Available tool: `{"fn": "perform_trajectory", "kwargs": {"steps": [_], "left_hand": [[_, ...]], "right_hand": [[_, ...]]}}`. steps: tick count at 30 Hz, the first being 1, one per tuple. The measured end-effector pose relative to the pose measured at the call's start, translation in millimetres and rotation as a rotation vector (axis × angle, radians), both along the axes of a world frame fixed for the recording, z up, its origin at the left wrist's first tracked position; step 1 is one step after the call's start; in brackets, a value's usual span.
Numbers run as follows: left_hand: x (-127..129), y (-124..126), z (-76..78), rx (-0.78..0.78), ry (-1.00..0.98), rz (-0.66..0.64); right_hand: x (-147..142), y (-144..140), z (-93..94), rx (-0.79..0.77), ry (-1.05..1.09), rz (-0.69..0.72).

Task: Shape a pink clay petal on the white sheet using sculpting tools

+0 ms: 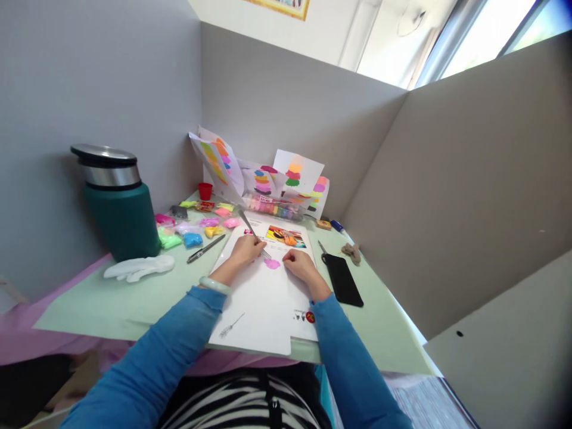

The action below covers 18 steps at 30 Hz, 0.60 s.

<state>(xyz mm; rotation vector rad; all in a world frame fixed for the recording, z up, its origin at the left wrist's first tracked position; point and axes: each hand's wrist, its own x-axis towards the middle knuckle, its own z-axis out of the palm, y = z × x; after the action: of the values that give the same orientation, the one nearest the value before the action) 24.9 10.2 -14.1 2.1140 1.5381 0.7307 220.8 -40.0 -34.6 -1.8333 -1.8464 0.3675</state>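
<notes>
**Two hands work a pink lump on white paper**

Nearest the camera, blue sleeves cross the near edge of the pale green table onto a white sheet. The left hand, a pale bangle at its wrist, is closed around a thin metal tool whose tip meets the pink clay at the middle of the sheet. The right hand rests curled beside the clay, touching its right side; whether it pinches it, I cannot tell. A black phone lies just right of the sheet. Toward the left edge stand a green flask and a white mould. Clay packets and coloured papers crowd the far edge.
</notes>
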Motion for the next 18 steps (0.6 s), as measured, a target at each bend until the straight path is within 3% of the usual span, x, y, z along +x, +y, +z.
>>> {"fn": "perform_trajectory", "kwargs": {"steps": [7, 18], "left_hand": [[-1.5, 1.8, 0.0, -0.014, 0.037, 0.069], [4.7, -1.8, -1.3, -0.023, 0.035, 0.009]], "right_hand": [[0.4, 0.6, -0.7, -0.005, 0.008, -0.005], [0.0, -0.5, -0.4, -0.004, 0.007, -0.002]]}}
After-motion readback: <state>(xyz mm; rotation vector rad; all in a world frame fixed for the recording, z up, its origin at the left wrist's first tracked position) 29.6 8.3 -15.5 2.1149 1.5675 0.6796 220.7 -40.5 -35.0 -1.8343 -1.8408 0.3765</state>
